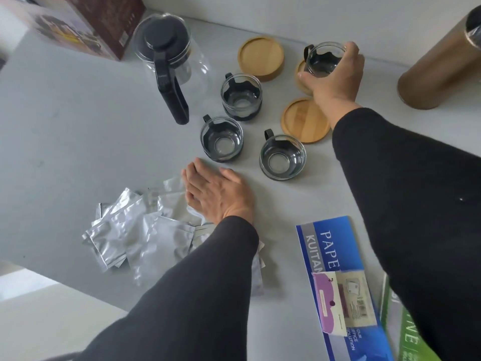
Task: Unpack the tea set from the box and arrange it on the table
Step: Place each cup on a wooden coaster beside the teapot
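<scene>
A glass teapot (169, 58) with a black lid and handle stands at the back of the grey table (78, 131). Three glass cups with black holders sit in the middle: one (241, 96), one (221, 138) and one (283, 157). My right hand (335, 76) grips a fourth glass cup (324, 58) from the side, over a wooden coaster (302, 76) that is mostly hidden. Two more wooden coasters lie bare, one (261, 57) and one (303, 121). My left hand (218, 194) rests flat on the table beside several silver foil sachets (140, 230). The brown tea set box (86, 24) is at the back left.
A tall bronze flask (442, 71) stands at the back right. A blue paper pad (338, 282) with small cards on it and a green booklet (408, 334) lie at the front right. The table's left edge runs diagonally near the sachets.
</scene>
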A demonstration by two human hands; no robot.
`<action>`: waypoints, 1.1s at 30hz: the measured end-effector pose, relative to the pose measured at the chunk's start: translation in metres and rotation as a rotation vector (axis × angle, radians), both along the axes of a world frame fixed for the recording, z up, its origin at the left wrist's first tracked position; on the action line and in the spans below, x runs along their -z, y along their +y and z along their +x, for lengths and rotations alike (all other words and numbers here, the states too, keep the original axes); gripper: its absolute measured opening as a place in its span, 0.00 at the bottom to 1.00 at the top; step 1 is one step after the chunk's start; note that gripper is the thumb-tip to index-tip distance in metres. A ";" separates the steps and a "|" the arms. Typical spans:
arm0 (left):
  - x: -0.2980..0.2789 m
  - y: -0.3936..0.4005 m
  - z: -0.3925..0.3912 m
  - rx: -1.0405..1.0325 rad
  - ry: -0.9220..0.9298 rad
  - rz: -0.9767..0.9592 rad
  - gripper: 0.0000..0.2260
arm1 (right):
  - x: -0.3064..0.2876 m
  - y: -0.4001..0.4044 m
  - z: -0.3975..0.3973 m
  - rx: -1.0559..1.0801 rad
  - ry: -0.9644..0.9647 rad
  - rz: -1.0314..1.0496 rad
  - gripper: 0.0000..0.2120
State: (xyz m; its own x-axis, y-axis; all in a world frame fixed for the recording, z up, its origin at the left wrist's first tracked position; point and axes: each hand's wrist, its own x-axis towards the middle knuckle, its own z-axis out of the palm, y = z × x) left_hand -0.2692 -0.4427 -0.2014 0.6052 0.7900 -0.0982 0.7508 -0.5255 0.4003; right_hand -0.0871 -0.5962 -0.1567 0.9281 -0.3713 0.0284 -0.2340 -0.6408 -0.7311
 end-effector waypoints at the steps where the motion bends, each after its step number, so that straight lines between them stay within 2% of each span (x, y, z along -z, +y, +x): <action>1: 0.000 0.000 0.000 -0.003 0.001 0.003 0.26 | 0.001 0.000 0.002 -0.001 -0.001 0.002 0.42; 7: 0.002 -0.001 0.001 -0.013 -0.003 0.013 0.26 | 0.004 -0.004 0.006 -0.014 0.004 0.004 0.43; 11: 0.001 -0.001 0.001 -0.003 0.000 0.008 0.26 | 0.004 -0.006 -0.007 -0.029 -0.026 0.010 0.48; 17: -0.002 0.001 0.000 0.018 0.009 -0.008 0.26 | -0.002 -0.001 -0.054 0.064 -0.256 0.041 0.36; 23: -0.006 0.002 -0.003 0.055 0.011 -0.031 0.25 | 0.005 0.023 -0.133 -0.054 -0.351 0.027 0.36; 28: -0.007 0.004 -0.006 0.081 -0.004 -0.047 0.25 | 0.017 0.047 -0.176 -0.191 -0.318 -0.061 0.38; 33: -0.006 0.005 -0.007 0.083 -0.019 -0.052 0.24 | 0.026 0.059 -0.179 -0.207 -0.247 -0.097 0.40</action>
